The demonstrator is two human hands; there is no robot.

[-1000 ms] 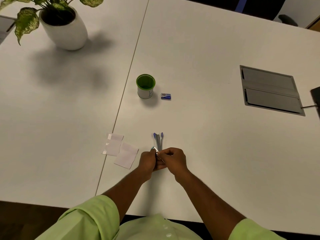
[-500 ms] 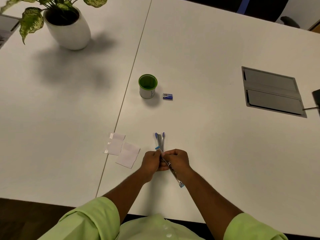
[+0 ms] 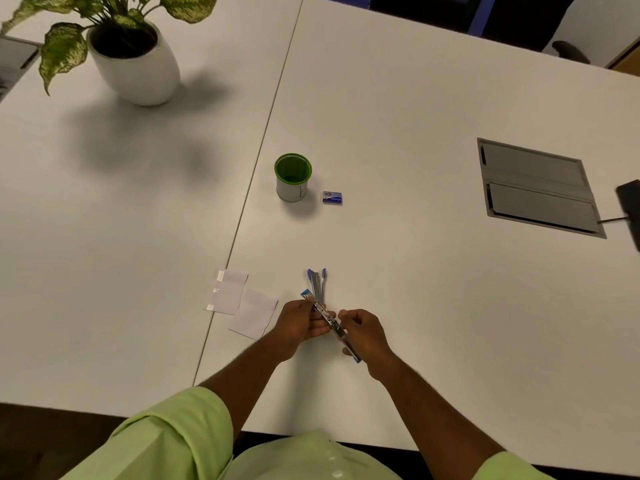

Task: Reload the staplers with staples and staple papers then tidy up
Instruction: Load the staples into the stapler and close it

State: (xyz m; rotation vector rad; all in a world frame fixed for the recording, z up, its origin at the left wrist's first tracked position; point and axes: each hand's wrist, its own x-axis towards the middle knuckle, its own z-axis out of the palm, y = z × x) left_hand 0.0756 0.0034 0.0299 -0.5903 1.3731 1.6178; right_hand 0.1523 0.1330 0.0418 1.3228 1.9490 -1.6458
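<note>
A small stapler (image 3: pixel 329 320) with light-blue ends is swung open into a long metal strip, held just above the table's near edge. My left hand (image 3: pixel 298 323) grips its far end, and my right hand (image 3: pixel 363 336) holds its near end, fingers curled round it. Just beyond my hands, two more staplers (image 3: pixel 318 284) with dark-blue tips lie side by side on the table. A little blue staple box (image 3: pixel 331 197) sits further off, right of a green-rimmed cup (image 3: pixel 292 178). Two stapled paper slips (image 3: pixel 227 291) and a plain slip (image 3: pixel 254 313) lie to the left.
A white pot with a leafy plant (image 3: pixel 135 64) stands at the back left. A grey cable hatch (image 3: pixel 536 187) is set into the table at the right, with a dark object (image 3: pixel 630 209) at the frame's right edge. A seam (image 3: pixel 263 140) divides two white tabletops.
The stapler between my hands has been swung open: it was folded and hidden in my fingers, now it stretches out as a long strip. My right hand has drawn back to the right.
</note>
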